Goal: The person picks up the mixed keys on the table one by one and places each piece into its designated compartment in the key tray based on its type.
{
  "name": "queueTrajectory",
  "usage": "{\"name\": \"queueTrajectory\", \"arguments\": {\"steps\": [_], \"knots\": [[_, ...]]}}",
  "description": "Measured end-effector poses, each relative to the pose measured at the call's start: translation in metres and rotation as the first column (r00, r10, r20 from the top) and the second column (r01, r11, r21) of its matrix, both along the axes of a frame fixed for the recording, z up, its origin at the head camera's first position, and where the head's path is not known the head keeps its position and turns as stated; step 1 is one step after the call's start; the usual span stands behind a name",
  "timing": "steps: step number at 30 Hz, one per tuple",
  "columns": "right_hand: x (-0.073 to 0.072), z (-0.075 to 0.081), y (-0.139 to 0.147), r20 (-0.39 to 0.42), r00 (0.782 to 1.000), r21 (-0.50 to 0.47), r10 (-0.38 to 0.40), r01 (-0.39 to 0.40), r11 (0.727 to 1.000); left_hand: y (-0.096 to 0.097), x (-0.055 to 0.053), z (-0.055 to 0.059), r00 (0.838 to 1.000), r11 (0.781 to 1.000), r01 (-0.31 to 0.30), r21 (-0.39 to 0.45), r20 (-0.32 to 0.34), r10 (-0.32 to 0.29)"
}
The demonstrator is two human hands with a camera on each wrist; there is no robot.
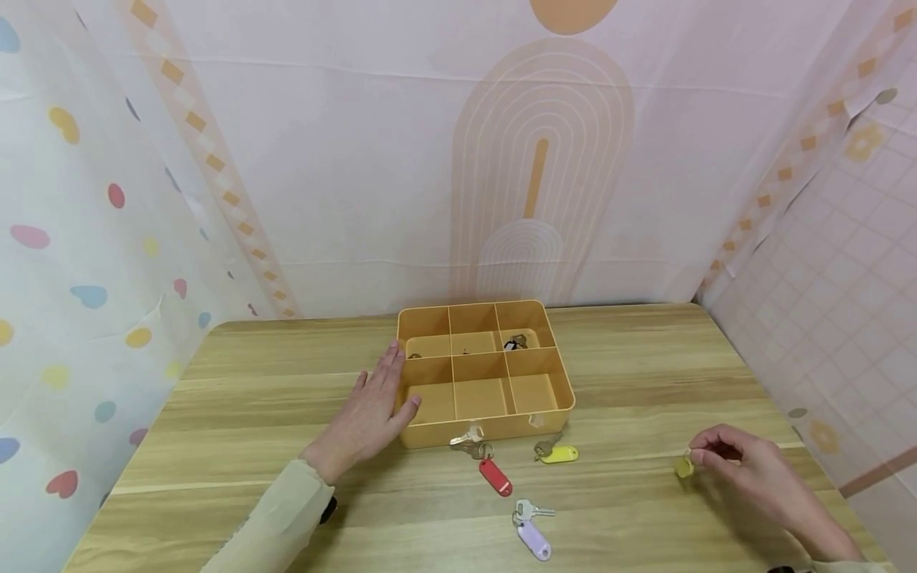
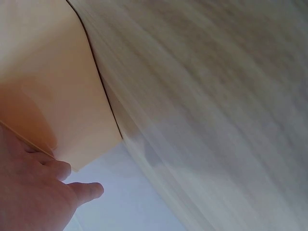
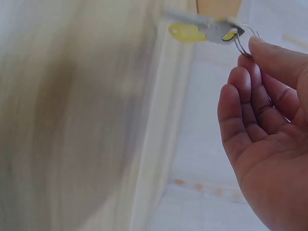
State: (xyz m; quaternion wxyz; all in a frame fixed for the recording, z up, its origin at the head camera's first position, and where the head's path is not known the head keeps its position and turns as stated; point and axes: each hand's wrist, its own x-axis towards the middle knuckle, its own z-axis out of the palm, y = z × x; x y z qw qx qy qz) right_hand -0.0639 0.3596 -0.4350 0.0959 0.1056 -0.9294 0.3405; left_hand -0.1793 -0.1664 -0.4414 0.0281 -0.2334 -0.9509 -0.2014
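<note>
My left hand [image 1: 367, 410] rests against the left wall of an orange divided box [image 1: 487, 426], fingers straight along the outside and thumb over its front left rim. At the right of the table, my right hand [image 1: 752, 469] pinches a metal ring between thumb and fingertips. From that ring hang a silver key [image 3: 219, 30] and a yellow key tag [image 3: 186, 32], held above the wood. In the left wrist view, the fingers [image 2: 86, 191] lie beside the box wall [image 2: 77, 110].
Before the box lie a key with a red tag [image 1: 496, 477], another with a yellow tag [image 1: 560, 454] and one with a lilac tag [image 1: 533, 540]. Dark keys [image 1: 517, 342] sit in the back right compartment. Patterned cloth [image 1: 344, 199] hangs behind the wooden table [image 1: 236, 398].
</note>
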Motion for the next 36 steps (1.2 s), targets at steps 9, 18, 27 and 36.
{"name": "queueTrajectory", "arguments": {"steps": [9,18,27,36], "knots": [[-0.001,0.010,-0.014,-0.060,0.998,-0.015,0.001,-0.002,1.000,0.000,0.000,0.001,1.000,1.000,0.003,-0.004,0.000,-0.003],[-0.007,0.017,-0.035,-0.110,0.994,-0.071,-0.003,-0.005,0.997,0.000,0.000,0.000,1.000,1.000,0.000,-0.005,0.015,0.000],[-0.011,0.026,-0.058,-0.065,0.998,-0.151,0.022,-0.031,0.988,0.000,0.000,0.000,1.000,1.000,-0.004,-0.004,0.008,0.004],[-0.021,0.037,-0.079,-0.068,0.997,-0.179,0.039,-0.050,0.983,0.000,0.000,0.000,1.000,1.000,-0.002,-0.012,-0.007,0.002]]}}
